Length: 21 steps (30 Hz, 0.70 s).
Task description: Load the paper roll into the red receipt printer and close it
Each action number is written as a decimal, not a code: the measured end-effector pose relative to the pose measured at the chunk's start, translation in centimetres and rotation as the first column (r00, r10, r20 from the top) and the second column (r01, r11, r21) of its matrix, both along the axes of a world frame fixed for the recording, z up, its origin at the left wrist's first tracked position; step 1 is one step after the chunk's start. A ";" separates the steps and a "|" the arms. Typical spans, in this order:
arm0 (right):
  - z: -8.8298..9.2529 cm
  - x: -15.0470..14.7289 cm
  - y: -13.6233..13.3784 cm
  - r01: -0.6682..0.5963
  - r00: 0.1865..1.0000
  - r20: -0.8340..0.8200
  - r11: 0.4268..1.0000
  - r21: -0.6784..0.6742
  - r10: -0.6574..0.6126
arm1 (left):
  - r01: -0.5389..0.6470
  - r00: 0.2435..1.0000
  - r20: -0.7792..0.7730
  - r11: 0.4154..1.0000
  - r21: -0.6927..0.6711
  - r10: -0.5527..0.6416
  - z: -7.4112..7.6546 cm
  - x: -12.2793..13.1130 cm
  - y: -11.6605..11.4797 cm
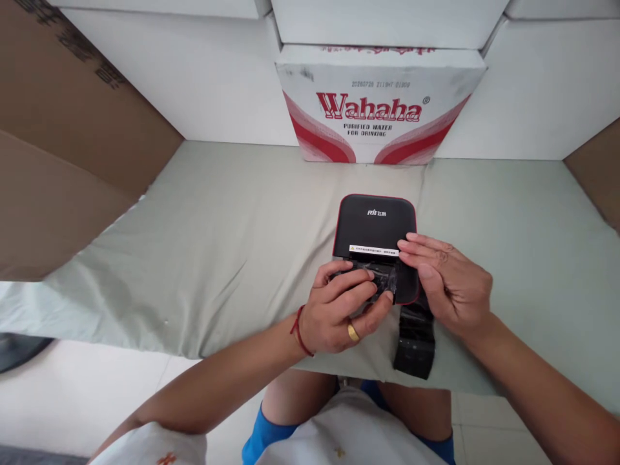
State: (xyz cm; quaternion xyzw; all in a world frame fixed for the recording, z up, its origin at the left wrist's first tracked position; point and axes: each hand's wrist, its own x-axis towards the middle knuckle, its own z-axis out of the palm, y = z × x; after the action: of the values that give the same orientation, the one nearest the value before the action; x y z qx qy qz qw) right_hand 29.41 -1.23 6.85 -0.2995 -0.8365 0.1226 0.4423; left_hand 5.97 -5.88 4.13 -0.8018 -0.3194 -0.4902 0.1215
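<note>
A black, printer-like device (375, 223) with rounded corners, a thin red edge and a white sticker lies flat on the cloth. My left hand (341, 307), with a gold ring and a red wrist cord, bends its fingers over the near end of it. Those fingers press on a shiny dark piece (385, 276) in clear film, partly hidden beneath them. At the right side of the device, my right hand (450, 278) steadies it with fingers together and thumb bent. Just below lies a glossy black strip-like thing (415, 345), its upper end hidden by the device.
A pale green cloth (232, 213) covers the table. White cartons stand along the back, and in front is a water carton (368, 145) printed Wahaha. A brown cardboard box (72, 161) stands at the left, with another brown edge (598, 168) at the right.
</note>
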 end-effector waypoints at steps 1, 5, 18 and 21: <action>-0.1 -0.1 -0.1 0.018 1.000 -0.015 1.000 0.002 -0.018 | 0.004 1.000 -0.003 1.000 0.006 -0.004 0.0 -0.1 0.0; -0.9 -0.5 -0.4 0.024 1.000 -0.012 1.000 0.016 -0.024 | 0.028 0.999 -0.018 0.999 0.023 -0.027 -0.1 -0.5 0.1; 1.2 -1.5 -1.0 0.092 0.936 0.331 0.990 0.103 -0.122 | 0.040 0.999 -0.007 0.999 0.007 -0.039 -0.5 -0.7 0.2; 0.1 -1.5 -1.0 0.124 0.963 0.230 0.989 0.075 -0.138 | 0.048 0.999 -0.017 0.999 0.003 -0.048 -0.5 -0.7 0.3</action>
State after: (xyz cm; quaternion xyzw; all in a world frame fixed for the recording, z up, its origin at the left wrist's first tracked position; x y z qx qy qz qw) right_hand 27.90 -2.27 6.99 -0.3531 -0.8646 0.0318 0.3561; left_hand 5.30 -5.60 3.63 -0.8132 -0.2982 -0.4867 0.1138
